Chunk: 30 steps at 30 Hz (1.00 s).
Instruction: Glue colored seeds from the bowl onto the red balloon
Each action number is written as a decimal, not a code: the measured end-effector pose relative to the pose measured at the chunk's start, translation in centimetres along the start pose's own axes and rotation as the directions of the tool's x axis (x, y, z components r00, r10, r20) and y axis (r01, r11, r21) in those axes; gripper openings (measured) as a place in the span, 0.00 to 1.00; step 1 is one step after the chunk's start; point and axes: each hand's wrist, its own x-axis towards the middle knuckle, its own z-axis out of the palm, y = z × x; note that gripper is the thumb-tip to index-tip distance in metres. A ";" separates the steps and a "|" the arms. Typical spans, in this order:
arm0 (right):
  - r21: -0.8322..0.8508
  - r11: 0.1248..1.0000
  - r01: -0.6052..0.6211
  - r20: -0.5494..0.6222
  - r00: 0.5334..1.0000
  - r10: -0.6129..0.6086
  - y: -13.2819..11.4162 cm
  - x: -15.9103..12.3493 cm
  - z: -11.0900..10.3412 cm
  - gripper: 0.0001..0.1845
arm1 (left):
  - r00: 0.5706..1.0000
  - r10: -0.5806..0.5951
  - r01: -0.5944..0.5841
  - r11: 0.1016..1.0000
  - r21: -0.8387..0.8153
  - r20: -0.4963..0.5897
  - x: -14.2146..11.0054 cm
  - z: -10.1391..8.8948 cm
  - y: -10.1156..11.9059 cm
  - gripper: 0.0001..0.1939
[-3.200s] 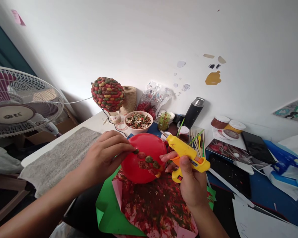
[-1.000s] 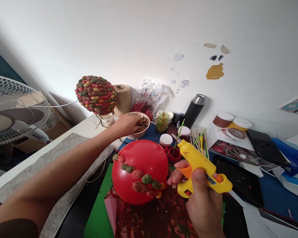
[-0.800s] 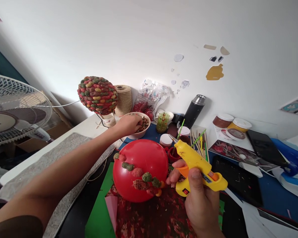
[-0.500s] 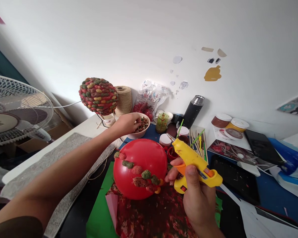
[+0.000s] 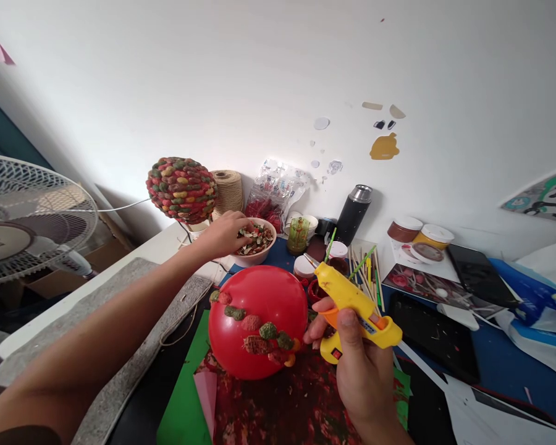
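My right hand (image 5: 359,364) grips a yellow hot glue gun (image 5: 352,300) with an orange trigger, its metal nozzle pointing up and left. My left hand (image 5: 225,233) reaches over the near side of a pale bowl (image 5: 274,246) of small mixed red, green and whitish pieces. Its fingers are bent together into the bowl, and the tips are hidden. Between my arms sits a red balloon (image 5: 259,290) with a slanting row of painted, peanut-shell-like pieces (image 5: 259,344) stuck on it. The balloon rests on paint-stained dark red paper (image 5: 278,405).
A ball (image 5: 181,190) covered in similar coloured pieces stands back left, beside a twine spool (image 5: 228,191). A fan (image 5: 32,216) is at far left. Paint jars (image 5: 304,267), a black thermos (image 5: 353,216) and sticks (image 5: 368,272) stand behind the glue gun. A black tray (image 5: 433,334) lies right.
The camera view has shifted slightly, moving the scene left and down. My left hand has drawn back toward the bowl's left side, showing more of its contents. My right hand keeps hold of the glue gun.
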 end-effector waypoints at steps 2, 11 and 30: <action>-0.008 1.000 -0.001 0.011 1.000 0.001 0.2 0.0 -0.2 0.24 | 0.994 0.099 -0.098 0.995 -0.019 0.045 0.3 0.4 0.5 0.19; -0.052 0.996 -0.075 0.073 0.994 0.078 1.1 -0.3 -1.3 0.23 | 0.954 0.240 -0.240 0.970 -0.021 0.181 2.5 0.8 0.3 0.18; -0.146 0.989 -0.011 0.115 0.993 0.028 1.0 -0.2 -1.3 0.25 | 0.972 -0.232 0.232 0.973 -0.014 -0.036 -1.9 -1.4 -2.5 0.17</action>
